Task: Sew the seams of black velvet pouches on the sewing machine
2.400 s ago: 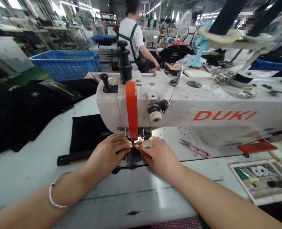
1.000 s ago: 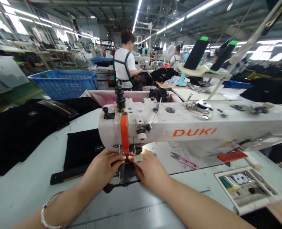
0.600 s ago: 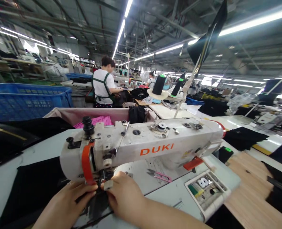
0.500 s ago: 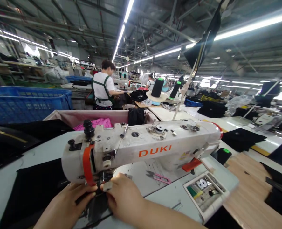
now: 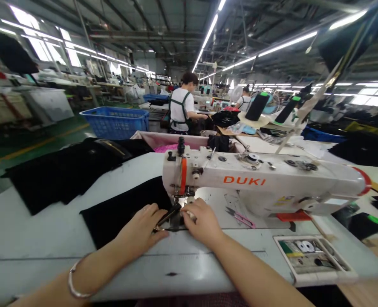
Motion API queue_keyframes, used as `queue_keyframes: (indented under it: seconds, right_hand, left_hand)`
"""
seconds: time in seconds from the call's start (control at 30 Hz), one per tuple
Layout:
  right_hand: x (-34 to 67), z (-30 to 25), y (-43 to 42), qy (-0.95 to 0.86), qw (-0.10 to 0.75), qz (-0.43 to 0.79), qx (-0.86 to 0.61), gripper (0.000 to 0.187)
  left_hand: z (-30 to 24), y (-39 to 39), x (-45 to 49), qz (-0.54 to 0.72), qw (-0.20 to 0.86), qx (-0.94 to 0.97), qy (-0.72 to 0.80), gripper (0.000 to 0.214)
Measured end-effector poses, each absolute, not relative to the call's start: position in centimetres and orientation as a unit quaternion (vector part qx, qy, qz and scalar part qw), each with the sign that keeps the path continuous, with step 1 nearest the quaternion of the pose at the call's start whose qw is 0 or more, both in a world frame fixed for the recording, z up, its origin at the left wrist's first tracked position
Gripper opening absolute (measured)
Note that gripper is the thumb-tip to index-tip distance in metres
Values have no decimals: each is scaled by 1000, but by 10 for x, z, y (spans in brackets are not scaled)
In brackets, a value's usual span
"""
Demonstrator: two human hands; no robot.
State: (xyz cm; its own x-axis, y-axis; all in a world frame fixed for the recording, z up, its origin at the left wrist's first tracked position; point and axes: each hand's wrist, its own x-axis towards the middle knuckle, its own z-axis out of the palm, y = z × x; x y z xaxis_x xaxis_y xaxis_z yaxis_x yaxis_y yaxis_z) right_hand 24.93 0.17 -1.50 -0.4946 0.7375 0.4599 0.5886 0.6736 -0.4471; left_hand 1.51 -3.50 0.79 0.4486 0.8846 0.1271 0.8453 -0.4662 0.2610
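Observation:
A white sewing machine [image 5: 272, 179] stands across the table, its needle area lit by a small lamp. My left hand [image 5: 144, 226], a bangle on its wrist, is closed on a narrow piece of black fabric [image 5: 176, 219] just in front of the presser foot. Thumb and fingers of my right hand [image 5: 201, 219] are curled against the right side of that fabric, under the machine head; their tips are partly hidden. A larger black fabric panel [image 5: 125, 209] lies flat left of the machine head. Pink-handled thread snips [image 5: 243, 218] rest on the machine bed, right of my right hand.
More black fabric [image 5: 67, 170] lies on the table's left. A tray [image 5: 295, 268] of bobbins and small parts is set in the right side. Behind the machine are thread cones [image 5: 257, 106], a pink-lined bin [image 5: 150, 138], a blue basket [image 5: 115, 121] and a co-worker [image 5: 180, 106].
My view has turned left and drawn back, so the machine appears farther right. My left hand has shifted slightly away from the needle; the right stays close to it.

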Motion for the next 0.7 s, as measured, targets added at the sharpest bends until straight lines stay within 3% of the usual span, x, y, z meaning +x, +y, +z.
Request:
queue_keyframes:
  seconds: [0.3,0.47,0.7]
  right_hand:
    - [245,-16,6,-844,289,64,-447,7]
    - [277,4,-6,-847,253,35,-466,6]
    - [385,10,-34,-770,158,-58,-615,17]
  left_hand:
    - [7,-17,49,113,45,853,507,24]
    - [9,-28,43,75,15,860,504,34]
    - [-10,-44,54,58,-50,845,529,57]
